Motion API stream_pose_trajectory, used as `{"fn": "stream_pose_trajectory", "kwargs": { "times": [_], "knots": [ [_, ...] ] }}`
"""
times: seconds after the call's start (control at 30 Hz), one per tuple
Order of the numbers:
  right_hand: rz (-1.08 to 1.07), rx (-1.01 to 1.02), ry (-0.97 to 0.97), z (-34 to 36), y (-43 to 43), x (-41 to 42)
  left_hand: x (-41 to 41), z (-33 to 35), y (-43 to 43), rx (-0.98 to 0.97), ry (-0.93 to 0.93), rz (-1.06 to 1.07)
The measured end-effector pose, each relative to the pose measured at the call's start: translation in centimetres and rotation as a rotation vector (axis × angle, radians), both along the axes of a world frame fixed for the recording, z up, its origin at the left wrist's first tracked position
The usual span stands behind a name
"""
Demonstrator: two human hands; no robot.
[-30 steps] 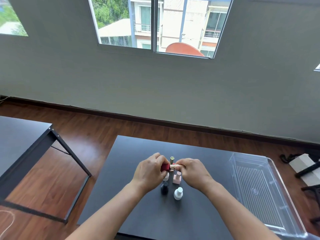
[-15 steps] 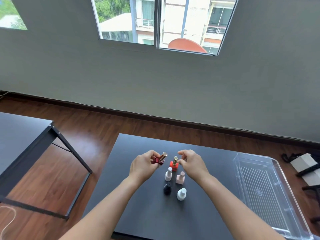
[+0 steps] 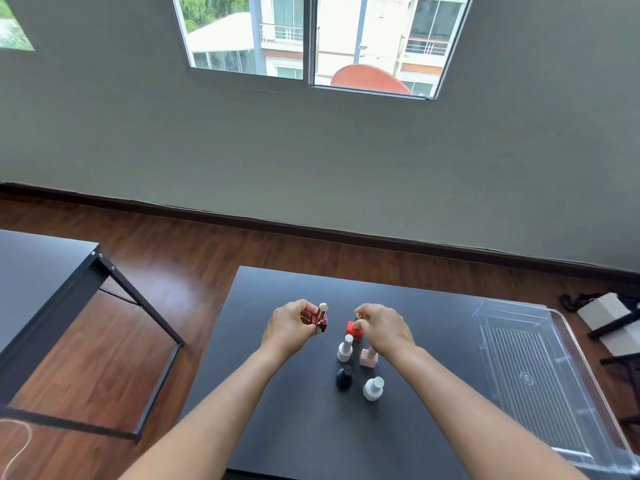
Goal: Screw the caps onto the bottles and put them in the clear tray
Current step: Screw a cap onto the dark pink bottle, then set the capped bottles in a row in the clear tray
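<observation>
Dark red bottle point(image 3: 320, 320), capped, pinched in my left hand point(image 3: 292, 327) clear of the cluster; right hand point(image 3: 384, 329) grasps orange bottle's point(image 3: 354, 331) gold cap, likely tightening.

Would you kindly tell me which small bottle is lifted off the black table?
The dark red square bottle, held in the left hand; the other five stand on the table.

Bottles between and below my hands

My left hand point(image 3: 292, 327) holds one bottle point(image 3: 320, 318); four bottles point(image 3: 358, 367) stand nearer me, the tray point(image 3: 554, 441) far right of my right hand point(image 3: 386, 329).
</observation>
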State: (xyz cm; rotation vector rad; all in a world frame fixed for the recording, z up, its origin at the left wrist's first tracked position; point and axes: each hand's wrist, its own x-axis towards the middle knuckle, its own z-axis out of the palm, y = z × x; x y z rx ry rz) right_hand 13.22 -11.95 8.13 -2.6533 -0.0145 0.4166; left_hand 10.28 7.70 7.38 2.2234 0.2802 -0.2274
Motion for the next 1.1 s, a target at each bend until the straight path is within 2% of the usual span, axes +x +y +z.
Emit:
{"fn": "stream_pose_trajectory", "kwargs": {
  "times": [0.5,0.97,1.1],
  "knots": [
    [-0.316,0.333,-0.197,2.4,-6.0,-1.9,3.3,3.5,-3.1,-0.113,-0.082,-0.137],
    [-0.554,0.312,-0.343,5.6,-22.1,-3.1,6.4,4.0,-20.9,-0.067,-0.134,-0.434],
    [-0.568,0.257,-0.354,6.0,-26.7,-3.0,6.9,3.6,-26.6,0.04,-0.144,-0.501]
  ]
}}
